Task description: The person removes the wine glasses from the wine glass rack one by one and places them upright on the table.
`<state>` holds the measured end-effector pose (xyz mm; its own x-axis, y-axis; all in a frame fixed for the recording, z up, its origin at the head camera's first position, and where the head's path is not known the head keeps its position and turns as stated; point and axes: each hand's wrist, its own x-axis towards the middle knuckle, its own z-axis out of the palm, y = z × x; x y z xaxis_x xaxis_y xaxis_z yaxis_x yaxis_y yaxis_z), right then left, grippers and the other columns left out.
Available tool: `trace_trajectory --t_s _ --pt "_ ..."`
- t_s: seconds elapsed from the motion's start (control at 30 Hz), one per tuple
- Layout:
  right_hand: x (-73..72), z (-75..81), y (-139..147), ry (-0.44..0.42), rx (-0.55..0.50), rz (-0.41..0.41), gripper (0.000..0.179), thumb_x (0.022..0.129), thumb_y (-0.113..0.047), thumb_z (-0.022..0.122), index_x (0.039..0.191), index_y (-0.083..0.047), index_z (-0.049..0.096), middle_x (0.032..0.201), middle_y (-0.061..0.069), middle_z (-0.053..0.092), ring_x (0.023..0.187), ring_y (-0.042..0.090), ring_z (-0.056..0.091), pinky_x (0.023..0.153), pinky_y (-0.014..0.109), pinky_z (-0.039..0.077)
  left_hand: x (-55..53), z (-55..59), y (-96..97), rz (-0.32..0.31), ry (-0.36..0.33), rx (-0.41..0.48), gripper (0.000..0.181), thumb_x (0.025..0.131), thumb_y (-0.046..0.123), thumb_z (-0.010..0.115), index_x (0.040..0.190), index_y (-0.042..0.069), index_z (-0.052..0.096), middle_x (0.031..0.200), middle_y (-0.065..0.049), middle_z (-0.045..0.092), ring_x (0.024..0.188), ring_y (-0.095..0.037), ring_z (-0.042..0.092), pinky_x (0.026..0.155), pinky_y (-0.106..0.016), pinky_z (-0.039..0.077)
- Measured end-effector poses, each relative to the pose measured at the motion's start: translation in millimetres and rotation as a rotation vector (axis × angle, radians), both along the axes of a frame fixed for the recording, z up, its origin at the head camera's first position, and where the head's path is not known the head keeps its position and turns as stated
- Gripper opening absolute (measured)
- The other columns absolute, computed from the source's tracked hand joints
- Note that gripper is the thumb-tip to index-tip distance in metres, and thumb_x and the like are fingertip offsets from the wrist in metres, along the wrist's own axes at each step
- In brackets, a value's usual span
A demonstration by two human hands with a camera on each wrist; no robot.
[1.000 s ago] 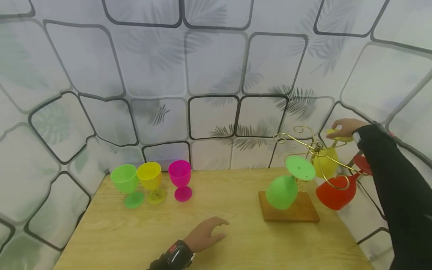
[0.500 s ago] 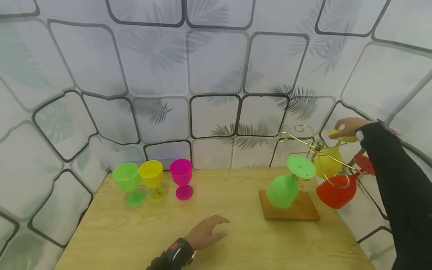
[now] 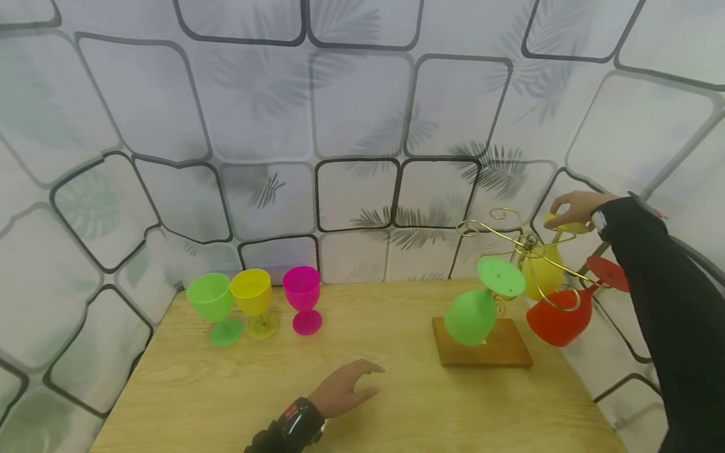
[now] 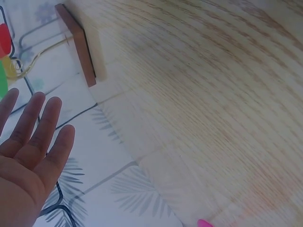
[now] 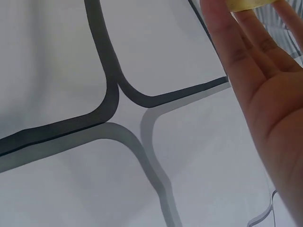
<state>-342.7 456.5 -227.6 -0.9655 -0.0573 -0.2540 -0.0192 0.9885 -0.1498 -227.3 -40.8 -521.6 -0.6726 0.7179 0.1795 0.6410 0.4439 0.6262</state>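
At the right of the head view, my right hand [image 3: 574, 209] grips the foot of a yellow goblet [image 3: 542, 274], which hangs upside down at the gold wire rack [image 3: 529, 245]. A bit of the yellow foot [image 5: 246, 4] shows between the fingers in the right wrist view. Also upside down on the rack are a green goblet [image 3: 471, 318] at the front and a red goblet [image 3: 561, 318] at the right. My left hand [image 3: 347, 389] hovers over the front of the table, fingers relaxed and holding nothing. Its spread fingers show in the left wrist view.
Upright at the table's back left stand a green goblet [image 3: 209, 299], a yellow goblet [image 3: 252, 292] and a magenta goblet [image 3: 302, 289]. The rack's wooden base [image 3: 487, 358] sits on the wooden table [image 3: 385, 327]. Patterned cloth [image 3: 357, 126] hangs behind and at both sides.
Hardly anything differs: the view shifts slightly. My right hand keeps its grip on the yellow goblet at the rack, and my left hand stays in place over the table.
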Motion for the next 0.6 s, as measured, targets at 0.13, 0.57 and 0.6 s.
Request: trace_trajectory --t_s 0.13,0.57,0.6 --pt "-7.9 1.5 -7 0.01 -0.007 0.014 0.079 0.078 -0.053 0.063 0.121 0.012 0.049 0.119 0.042 0.045 0.092 0.043 0.055 0.065 0.048 0.056 -0.4 0.8 -0.6 -0.001 0.006 0.001 0.043 0.093 0.038 0.049 0.126 0.012 0.057 0.122 -0.005 0.063 0.111 -0.018 0.058 0.095 -0.039 0.051" --pt "-30.2 13.4 -47 0.113 0.081 0.114 0.071 0.084 -0.047 0.059 0.121 0.012 0.051 0.125 0.045 0.042 0.102 0.055 0.048 0.078 0.058 0.049 -3.7 -4.3 -11.1 0.05 -0.038 -0.001 0.043 0.092 0.039 0.05 0.125 0.013 0.058 0.122 -0.005 0.063 0.109 -0.017 0.058 0.093 -0.039 0.051" --pt "-32.6 14.1 -50 0.127 0.093 0.123 0.07 0.084 -0.047 0.059 0.121 0.012 0.051 0.126 0.045 0.042 0.105 0.057 0.046 0.081 0.061 0.047 -3.5 -4.5 -12.5 0.054 -0.041 0.002 0.042 0.092 0.037 0.051 0.125 0.013 0.058 0.122 -0.005 0.063 0.109 -0.017 0.058 0.093 -0.039 0.051"
